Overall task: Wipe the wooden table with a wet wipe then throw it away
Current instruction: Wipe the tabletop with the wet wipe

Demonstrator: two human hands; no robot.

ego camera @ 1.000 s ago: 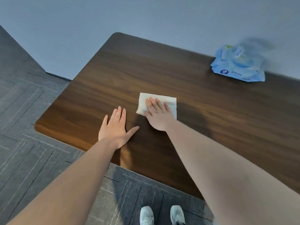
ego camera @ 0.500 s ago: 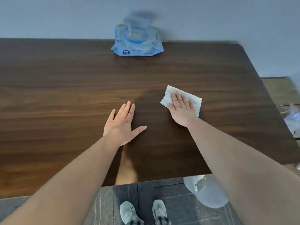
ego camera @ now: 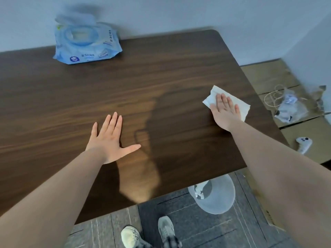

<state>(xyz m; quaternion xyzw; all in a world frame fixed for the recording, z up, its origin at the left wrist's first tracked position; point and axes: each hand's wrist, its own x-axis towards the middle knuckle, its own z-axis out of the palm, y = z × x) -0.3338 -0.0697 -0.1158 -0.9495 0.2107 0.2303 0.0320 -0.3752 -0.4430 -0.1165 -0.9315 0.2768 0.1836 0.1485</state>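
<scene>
R hand (ego camera: 224, 111) flat on wipe (ego camera: 241, 108), table (ego camera: 161, 72).

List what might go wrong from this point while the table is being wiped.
1. The right hand presses the white wet wipe flat close to the right edge of the dark wooden table; another outward stroke may push it off.
2. The left hand rests flat on the surface, so that patch may go unwiped.
3. The translucent plastic bin sits partly under the table's near edge, so a dropped wipe may miss it.
</scene>
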